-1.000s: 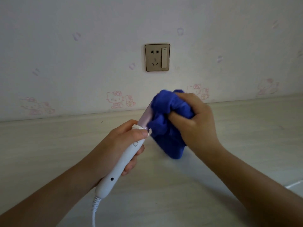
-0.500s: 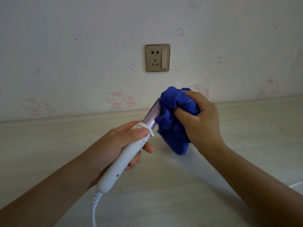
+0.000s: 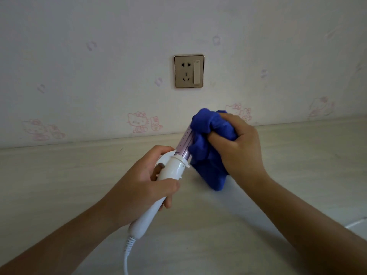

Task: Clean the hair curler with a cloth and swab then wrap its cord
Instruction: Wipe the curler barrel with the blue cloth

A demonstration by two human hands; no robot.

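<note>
My left hand grips the white handle of the hair curler, which points up and to the right above the table. Its pale purple barrel shows only near the handle. The rest of the barrel is wrapped in a bunched blue cloth that my right hand squeezes around it. A loose end of the cloth hangs down toward the table. The white cord leaves the handle's base and runs down out of the frame. No swab is in view.
A light wooden tabletop lies under my hands and meets a wall with pale pink cartoon prints. A gold wall socket with a switch sits on the wall above the curler. A white edge shows at the right border.
My right hand with the cloth has slid up the barrel toward its tip, uncovering more of the purple barrel. My left hand has turned the handle in its grip.
</note>
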